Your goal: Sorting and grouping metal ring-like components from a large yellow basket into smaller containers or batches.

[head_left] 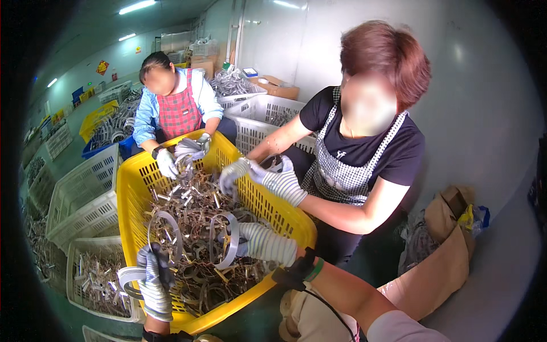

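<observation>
From my remote seat, the head view shows both of my gloved hands over the near half of a yellow slotted basket (128, 188). My left hand (154, 276), at the basket's left side, has its grip closed on a stack of flat metal bands (130, 274), which bulges out to the left of the palm. A single large metal hoop (176, 229) stands upright just above its fingers; I can't tell whether they pinch it. My right hand (265, 242) reaches in from the right, its grip narrow around a curved metal ring (234, 239) held upright above the pile, the fingers partly hidden behind it. Brownish metal strips (196, 271) heap beneath both hands, with shiny little tubes among them.

At the far end, a co-worker in a red plaid apron (178, 111) holds a bundle of bands (187, 149) over the basket. To the right, another in a checked apron (342, 171) works at its rim. A white crate (73, 268) sits on the left, tubes inside.
</observation>
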The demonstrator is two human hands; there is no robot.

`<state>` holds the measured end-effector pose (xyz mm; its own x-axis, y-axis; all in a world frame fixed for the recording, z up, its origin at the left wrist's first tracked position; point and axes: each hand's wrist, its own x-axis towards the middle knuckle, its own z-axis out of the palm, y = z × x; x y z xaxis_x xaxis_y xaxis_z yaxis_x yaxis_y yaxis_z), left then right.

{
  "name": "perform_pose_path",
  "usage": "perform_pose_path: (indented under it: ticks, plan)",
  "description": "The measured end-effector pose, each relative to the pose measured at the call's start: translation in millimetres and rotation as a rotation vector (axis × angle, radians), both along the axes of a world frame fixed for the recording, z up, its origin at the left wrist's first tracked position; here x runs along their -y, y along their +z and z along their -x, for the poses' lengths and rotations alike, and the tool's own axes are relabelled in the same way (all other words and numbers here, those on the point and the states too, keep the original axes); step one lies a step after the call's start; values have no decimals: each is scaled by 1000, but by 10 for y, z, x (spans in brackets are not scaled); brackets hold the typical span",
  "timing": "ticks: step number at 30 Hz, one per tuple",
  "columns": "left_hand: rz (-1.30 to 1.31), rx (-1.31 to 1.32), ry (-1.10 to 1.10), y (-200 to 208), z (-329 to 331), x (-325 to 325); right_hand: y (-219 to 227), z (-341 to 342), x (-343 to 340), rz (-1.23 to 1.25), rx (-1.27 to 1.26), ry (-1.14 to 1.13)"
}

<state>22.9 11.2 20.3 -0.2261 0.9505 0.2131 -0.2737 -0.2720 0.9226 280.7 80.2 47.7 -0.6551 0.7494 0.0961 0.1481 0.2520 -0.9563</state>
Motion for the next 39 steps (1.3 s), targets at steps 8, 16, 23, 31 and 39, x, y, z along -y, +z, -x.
perform_pose_path:
  ticks: [8, 16, 23, 31, 39]
  plan:
    - [88, -58, -17, 137, -7, -23, -110, -110, -71, -396, 47, -75]
    - [64, -102, -89, 378, -9, 43, -155, 9, -199, -515, 62, 124]
    - [-31, -239, -55, 160, 73, 56, -18, 37, -158, -370, 184, 18]
    - [-41, -181, 15, 250, -42, 114, -135, 15, -214, -644, 255, -97]
    - [-244, -841, -32, 173, 45, 146, -59, 84, 48, -179, 149, -102]
